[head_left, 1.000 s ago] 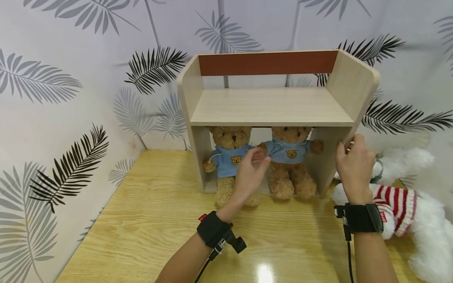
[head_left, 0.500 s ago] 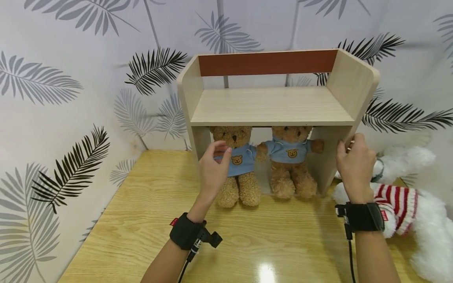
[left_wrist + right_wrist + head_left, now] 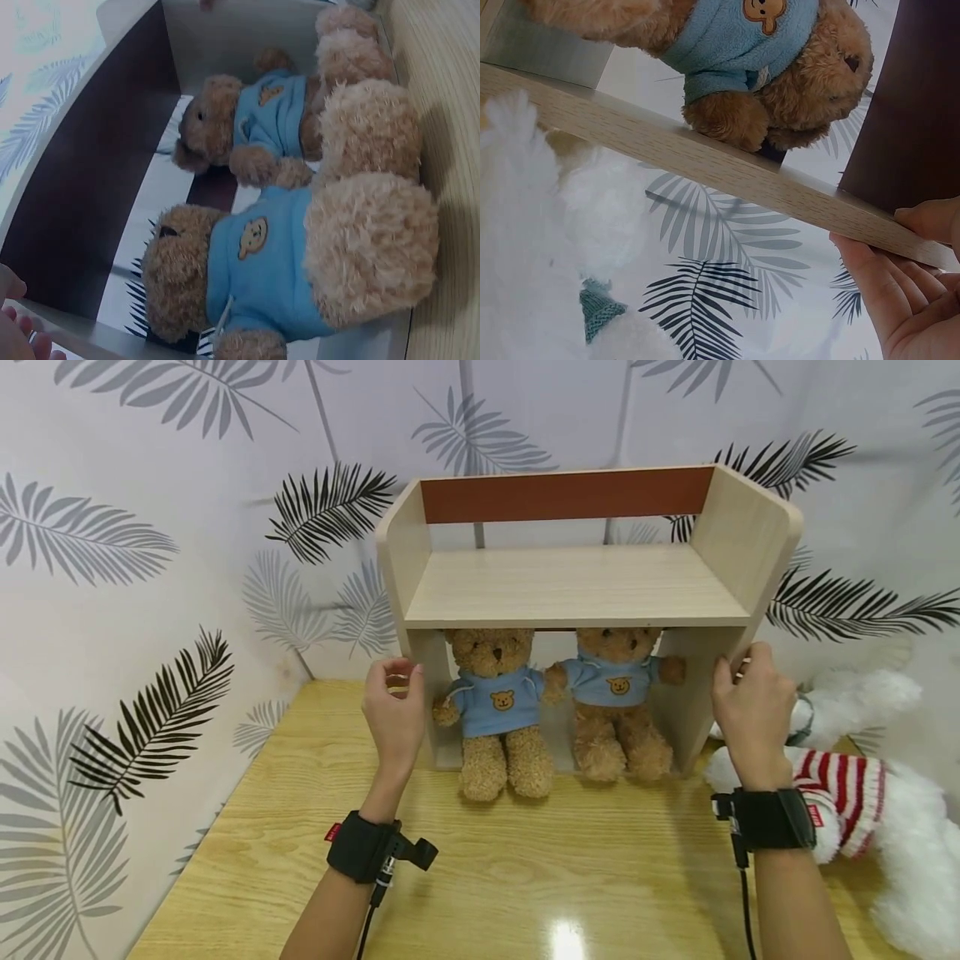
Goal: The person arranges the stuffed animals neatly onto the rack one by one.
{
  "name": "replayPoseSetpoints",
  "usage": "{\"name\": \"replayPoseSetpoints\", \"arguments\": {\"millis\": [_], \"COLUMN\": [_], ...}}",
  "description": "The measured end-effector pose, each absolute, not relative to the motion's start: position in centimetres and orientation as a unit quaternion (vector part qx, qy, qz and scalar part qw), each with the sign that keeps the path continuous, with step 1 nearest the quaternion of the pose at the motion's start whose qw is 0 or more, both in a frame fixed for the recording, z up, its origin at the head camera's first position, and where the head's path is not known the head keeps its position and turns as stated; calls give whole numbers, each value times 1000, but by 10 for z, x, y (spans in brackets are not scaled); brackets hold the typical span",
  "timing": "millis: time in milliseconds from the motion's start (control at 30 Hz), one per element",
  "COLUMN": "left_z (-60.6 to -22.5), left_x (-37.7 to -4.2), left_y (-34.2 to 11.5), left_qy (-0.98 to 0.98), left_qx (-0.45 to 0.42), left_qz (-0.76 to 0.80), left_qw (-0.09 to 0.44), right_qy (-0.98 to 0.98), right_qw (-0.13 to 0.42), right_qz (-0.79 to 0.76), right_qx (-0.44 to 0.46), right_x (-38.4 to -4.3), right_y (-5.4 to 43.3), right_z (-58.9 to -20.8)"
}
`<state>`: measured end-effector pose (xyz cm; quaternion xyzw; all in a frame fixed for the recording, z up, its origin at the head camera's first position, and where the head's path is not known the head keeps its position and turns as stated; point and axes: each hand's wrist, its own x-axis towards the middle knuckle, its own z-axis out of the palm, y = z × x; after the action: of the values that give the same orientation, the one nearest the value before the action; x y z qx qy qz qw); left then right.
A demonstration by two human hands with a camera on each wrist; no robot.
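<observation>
My left hand (image 3: 393, 718) is at the left side panel of a pale wooden shelf (image 3: 570, 585), thumb at the inner side and fingers curled along the outer side. With my right hand (image 3: 753, 718) I grip the front edge of the right panel; the right wrist view shows thumb (image 3: 930, 217) and fingers on opposite faces. Two brown teddy bears in blue tops, a left one (image 3: 498, 702) and a right one (image 3: 617, 685), sit side by side in the lower compartment. The shelf board hides the tops of their heads in the head view.
A white plush toy in a red-striped top (image 3: 840, 802) lies on the wooden table (image 3: 570, 860) right of the shelf. Behind it is another white plush (image 3: 862, 706) with green at its neck. A leaf-patterned wall covering (image 3: 187, 568) stands behind.
My left hand has moved left, from between the two bears, past the left bear, to the shelf's left panel. My right hand stays on the right panel; the bears stay seated.
</observation>
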<state>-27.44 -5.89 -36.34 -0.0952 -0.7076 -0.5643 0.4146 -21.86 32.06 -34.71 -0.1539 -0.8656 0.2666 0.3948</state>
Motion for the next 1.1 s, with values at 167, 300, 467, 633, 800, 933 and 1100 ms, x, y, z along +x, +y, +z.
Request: {"name": "replayPoseSetpoints", "arguments": {"millis": [167,300,467,633,800,933,1100], "left_z": [-367,-370,-372,-377,-381,-383,-380], "left_x": [-282,-290,-301,-311,-319,-320,-320], "left_y": [-62,-62,-61,-58,-56,-56,-54], "left_qy": [-718,-731,-751,-764,-772,-771,-768], "left_qx": [-76,-85,-115,-90,-70,-75,-91], "left_qz": [-565,-569,-559,-559,-558,-553,-553], "left_qw": [399,367,332,309,297,306,310], "right_qy": [-865,-866,-865,-862,-863,-866,-869], "right_qw": [398,395,399,407,409,403,398], "right_qz": [265,265,265,266,263,267,266], "right_qx": [-152,-152,-151,-142,-135,-128,-123], "right_x": [-219,-219,-219,-220,-220,-220,-217], "right_y": [322,323,324,325,325,325,327], "right_z": [-348,-348,-349,-349,-350,-349,-346]}}
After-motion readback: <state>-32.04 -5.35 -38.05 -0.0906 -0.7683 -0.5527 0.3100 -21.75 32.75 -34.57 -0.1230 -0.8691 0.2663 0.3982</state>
